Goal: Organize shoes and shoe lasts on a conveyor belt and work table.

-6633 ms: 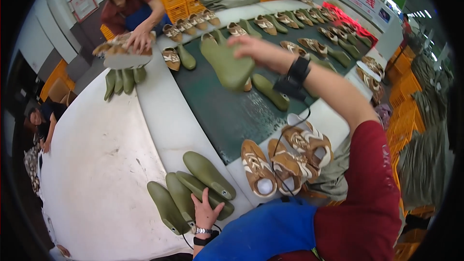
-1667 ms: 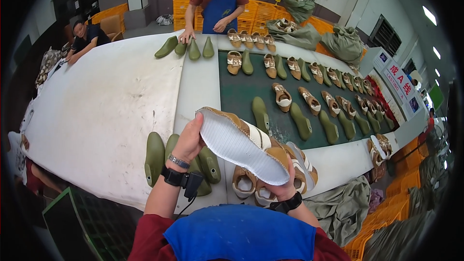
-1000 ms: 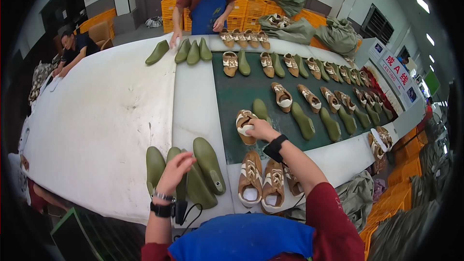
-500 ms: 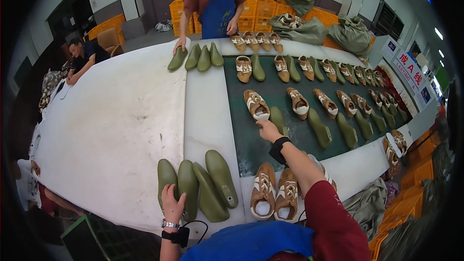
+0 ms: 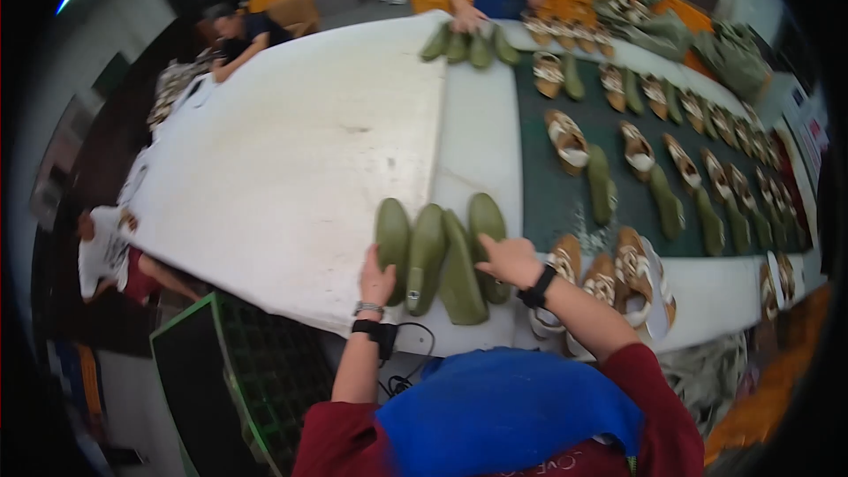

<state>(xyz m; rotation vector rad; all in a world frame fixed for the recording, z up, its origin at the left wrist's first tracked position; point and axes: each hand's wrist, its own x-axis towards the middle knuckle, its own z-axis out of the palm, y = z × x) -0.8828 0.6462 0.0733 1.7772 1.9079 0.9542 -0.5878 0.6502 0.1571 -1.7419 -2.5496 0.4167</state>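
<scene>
Several green shoe lasts (image 5: 427, 252) lie side by side near the table's front edge. My left hand (image 5: 377, 283) is at the leftmost last (image 5: 391, 234), its thumb and fingers closed about the lower part. On the rightmost last (image 5: 486, 216), my right hand (image 5: 511, 261) closes over the lower half, covering some of it. Between the hands, one of the middle lasts (image 5: 463, 278) rests turned on its side. Brown and white sneakers (image 5: 601, 278) stand just right of my right wrist.
Rows of sneakers (image 5: 565, 137) and green lasts (image 5: 602, 185) cover the dark green belt (image 5: 552, 212). Across the white table (image 5: 291, 177), a co-worker's hand (image 5: 468, 18) touches more lasts. A green-edged crate (image 5: 265, 371) stands below the left front edge. Others are at the left.
My right hand has come from a sneaker on the belt to the rightmost near last. My left hand has shifted onto the leftmost last. The view has swung left.
</scene>
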